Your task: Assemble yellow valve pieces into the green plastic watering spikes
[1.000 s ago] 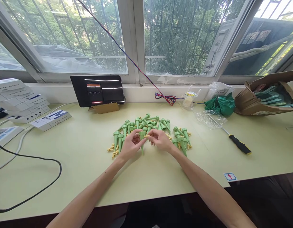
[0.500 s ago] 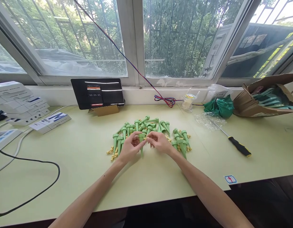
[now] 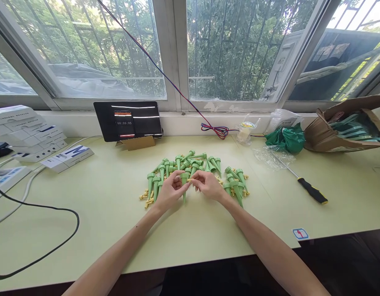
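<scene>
Between the thumb and fingers of my left hand is a green plastic watering spike, its cap up and its tip pointing down. My right hand pinches a small yellow plastic valve against the spike's side, just under the cap. Whether the valve sits in the spike cannot be made out. Behind both hands lies a pile of green spikes, with small yellow valves at its left edge. More capped spikes lie to the right of my right hand.
A screwdriver lies at the right, near a green plastic bag and an open cardboard box. A tablet leans at the back. White boxes and a black cable are on the left.
Both hands keep the same hold on the spike and the valve. The whole view has shifted very slightly; otherwise nothing visibly differs.
</scene>
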Motion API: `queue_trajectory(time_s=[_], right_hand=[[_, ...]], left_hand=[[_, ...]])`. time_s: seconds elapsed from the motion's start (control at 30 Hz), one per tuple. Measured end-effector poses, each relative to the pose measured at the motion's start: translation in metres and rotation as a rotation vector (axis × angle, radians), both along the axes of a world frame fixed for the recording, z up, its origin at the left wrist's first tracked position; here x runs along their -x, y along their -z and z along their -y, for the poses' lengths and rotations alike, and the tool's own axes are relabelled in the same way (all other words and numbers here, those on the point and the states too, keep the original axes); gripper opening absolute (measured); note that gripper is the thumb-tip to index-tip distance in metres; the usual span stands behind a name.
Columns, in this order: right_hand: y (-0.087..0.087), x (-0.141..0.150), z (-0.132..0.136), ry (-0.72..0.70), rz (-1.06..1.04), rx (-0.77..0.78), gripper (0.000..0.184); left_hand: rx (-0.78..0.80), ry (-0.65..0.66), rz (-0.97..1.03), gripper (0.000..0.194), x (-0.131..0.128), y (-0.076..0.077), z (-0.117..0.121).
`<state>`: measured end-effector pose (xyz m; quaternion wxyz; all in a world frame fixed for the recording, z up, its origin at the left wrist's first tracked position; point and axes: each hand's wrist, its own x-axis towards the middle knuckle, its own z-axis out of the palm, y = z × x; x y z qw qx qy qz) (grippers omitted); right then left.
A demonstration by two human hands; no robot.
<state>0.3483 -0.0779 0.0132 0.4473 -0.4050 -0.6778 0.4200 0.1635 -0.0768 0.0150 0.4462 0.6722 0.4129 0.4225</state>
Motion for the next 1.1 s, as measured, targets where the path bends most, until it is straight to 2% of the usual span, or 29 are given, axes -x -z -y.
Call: queue_trajectory(time_s=[0.73, 1.1], right_hand=[[0.0017, -0.0011, -0.0008, 0.015, 0.088, -0.015, 0.021], [-0.0039, -0.0014, 0.0005, -0.034, 0.006, 0.051, 0.034]], left_hand=[[0.006, 0.022, 0.035, 0.038, -0.0001, 0.0010, -0.0011], [0.059, 0.022, 0.057, 0.040, -0.0014, -0.0019, 0.0014]])
